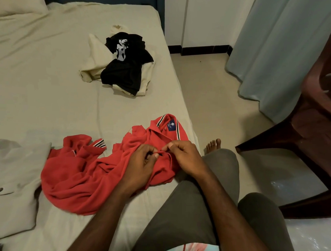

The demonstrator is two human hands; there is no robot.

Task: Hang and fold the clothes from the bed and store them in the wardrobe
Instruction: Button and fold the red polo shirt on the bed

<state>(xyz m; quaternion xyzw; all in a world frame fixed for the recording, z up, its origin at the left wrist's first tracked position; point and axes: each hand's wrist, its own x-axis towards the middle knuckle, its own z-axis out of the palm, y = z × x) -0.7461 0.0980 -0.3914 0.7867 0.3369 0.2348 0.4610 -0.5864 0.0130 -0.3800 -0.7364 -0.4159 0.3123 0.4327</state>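
Early going: both hands' fingers (156,154) pinching the placket of a crumpled red polo (95,171) on the bed (40,83), black-and-cream pile (121,67) untouched, nothing stored.

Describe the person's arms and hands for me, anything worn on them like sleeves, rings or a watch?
Both forearms are bare up to the frame's bottom edge; no sleeve shows. The left hand and right hand wear no gloves, and no ring, watch or bracelet is visible. Nails are short.
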